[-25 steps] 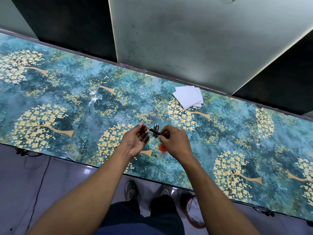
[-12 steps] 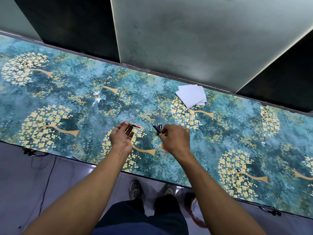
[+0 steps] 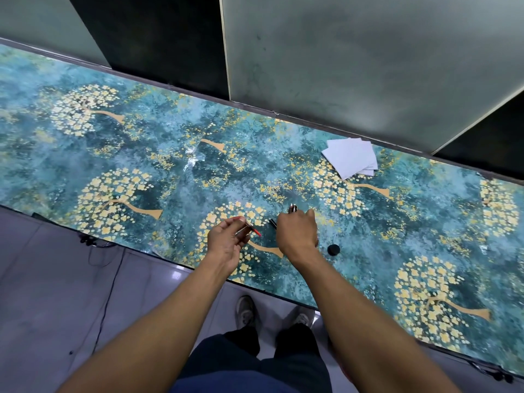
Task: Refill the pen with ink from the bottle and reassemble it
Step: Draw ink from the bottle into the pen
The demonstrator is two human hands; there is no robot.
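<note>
My left hand (image 3: 226, 241) pinches a thin pen part with a red tip (image 3: 253, 229), which points right and down toward the table. My right hand (image 3: 297, 235) is closed on a black pen piece (image 3: 272, 223) whose end sticks out to the left of the fingers. A dark pen part with a shiny tip (image 3: 292, 208) shows just beyond my right knuckles; whether it lies on the table or is held I cannot tell. A small round black cap (image 3: 333, 249) lies on the table just right of my right wrist. The ink bottle is hidden.
The long table (image 3: 170, 171) has a teal cover with yellow tree patterns. A stack of white paper sheets (image 3: 351, 159) lies at the back right near the wall. My feet and a cable are on the grey floor below the near edge.
My hands have pulled apart: the left hand drew the red-tipped part out to the left while the right kept the black piece. The black cap has come into view beside my right wrist.
</note>
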